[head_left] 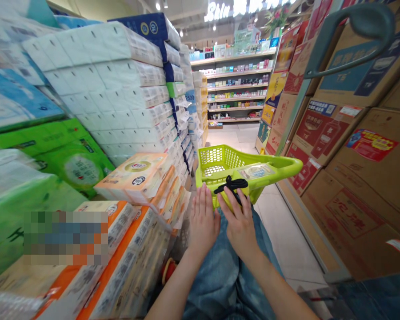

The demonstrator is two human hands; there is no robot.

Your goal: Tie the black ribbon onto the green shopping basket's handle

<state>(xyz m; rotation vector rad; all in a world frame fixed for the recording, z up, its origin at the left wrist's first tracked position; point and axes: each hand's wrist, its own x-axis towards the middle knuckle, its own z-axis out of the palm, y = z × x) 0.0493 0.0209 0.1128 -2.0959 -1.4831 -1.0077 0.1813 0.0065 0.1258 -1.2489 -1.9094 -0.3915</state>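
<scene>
A yellow-green plastic shopping basket (202, 180) with perforated walls is just in front of my knees. Inside, the part I can see holds no goods. A looped black cord (233, 183) lies across its near side, below a clear label. My left hand (202, 222) rests flat at the basket's near left corner, fingers straight and side by side. Against the near side, my right hand (240, 222) has its fingers spread, touching the basket beside the cord. Neither hand is closed round anything. My legs in blue jeans (216, 280) show beneath both forearms.
Stacked white tissue packs (86, 66) rise on the left, with orange tissue packs (136, 178) and green packs (76, 155) nearer. Cardboard cartons (363, 191) line the right, under a grey handle (363, 35). A tiled aisle (235, 135) leads to stocked shelves (233, 84).
</scene>
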